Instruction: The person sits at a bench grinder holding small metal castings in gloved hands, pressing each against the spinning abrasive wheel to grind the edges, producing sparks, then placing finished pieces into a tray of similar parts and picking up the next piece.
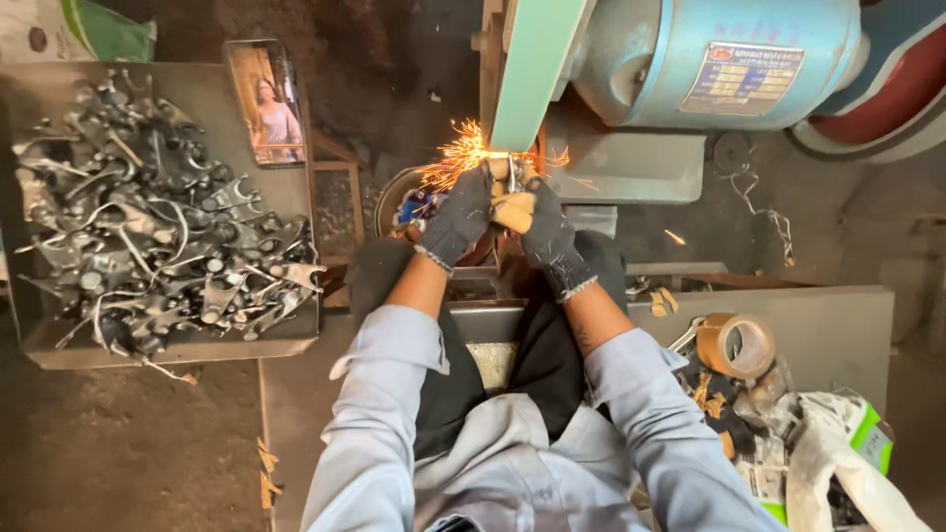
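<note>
Both my hands wear dark knit gloves and press a small metal part against a pale green grinding belt. My left hand grips the part from the left. On the part's right side is my right hand, with tan tape on its fingers. Orange sparks spray to the left from the contact point. The part is mostly hidden between the gloves.
A grey tray at the left holds several unfinished metal parts, with a phone leaning at its far edge. A blue motor sits at the upper right. A tape roll and crumpled bags lie at the right.
</note>
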`<state>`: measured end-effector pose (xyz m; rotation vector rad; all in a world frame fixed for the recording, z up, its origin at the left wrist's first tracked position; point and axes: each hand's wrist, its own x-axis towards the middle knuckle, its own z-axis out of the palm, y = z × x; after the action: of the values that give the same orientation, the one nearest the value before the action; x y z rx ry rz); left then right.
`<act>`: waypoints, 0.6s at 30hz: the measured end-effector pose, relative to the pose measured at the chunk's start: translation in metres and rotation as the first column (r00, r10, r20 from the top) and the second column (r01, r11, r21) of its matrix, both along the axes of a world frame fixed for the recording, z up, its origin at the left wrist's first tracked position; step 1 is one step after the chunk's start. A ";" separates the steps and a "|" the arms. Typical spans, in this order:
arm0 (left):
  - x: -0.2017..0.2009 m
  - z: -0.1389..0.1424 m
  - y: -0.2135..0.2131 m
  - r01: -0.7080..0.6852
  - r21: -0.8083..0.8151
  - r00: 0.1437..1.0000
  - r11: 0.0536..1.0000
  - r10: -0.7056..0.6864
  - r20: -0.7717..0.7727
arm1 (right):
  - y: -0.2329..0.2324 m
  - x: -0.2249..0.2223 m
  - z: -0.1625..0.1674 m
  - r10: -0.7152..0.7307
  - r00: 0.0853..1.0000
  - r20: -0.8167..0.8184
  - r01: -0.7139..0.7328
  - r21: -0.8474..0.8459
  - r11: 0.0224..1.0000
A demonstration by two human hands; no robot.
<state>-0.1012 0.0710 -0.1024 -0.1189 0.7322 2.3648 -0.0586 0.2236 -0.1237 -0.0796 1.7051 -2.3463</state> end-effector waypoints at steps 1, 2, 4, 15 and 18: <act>0.002 -0.015 0.001 -0.011 -0.043 1.000 0.999 0.009 -0.028 | -0.002 -0.005 -0.009 -0.003 1.000 0.018 0.003 -0.003 1.000; 0.001 -0.027 0.001 -0.023 -0.086 0.998 0.996 0.018 -0.062 | -0.003 -0.010 -0.016 -0.011 0.998 0.059 0.011 0.005 1.000; -0.006 -0.037 -0.004 -0.070 -0.447 0.960 0.892 -0.061 -0.274 | -0.004 -0.017 -0.020 -0.035 0.988 0.150 0.030 0.036 0.999; 0.051 0.068 -0.027 -0.102 -0.664 0.750 0.740 -0.382 -0.540 | 0.011 0.025 0.063 0.143 0.908 0.394 -0.001 -0.339 0.941; 0.051 0.065 -0.031 -0.135 -0.562 0.688 0.816 -0.331 -0.645 | 0.014 0.024 0.064 0.187 0.906 0.380 -0.041 -0.361 0.932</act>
<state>-0.0503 0.0400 -0.0372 0.6440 1.7827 1.9454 -0.0344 0.2372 -0.0593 0.2304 1.0550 -2.3377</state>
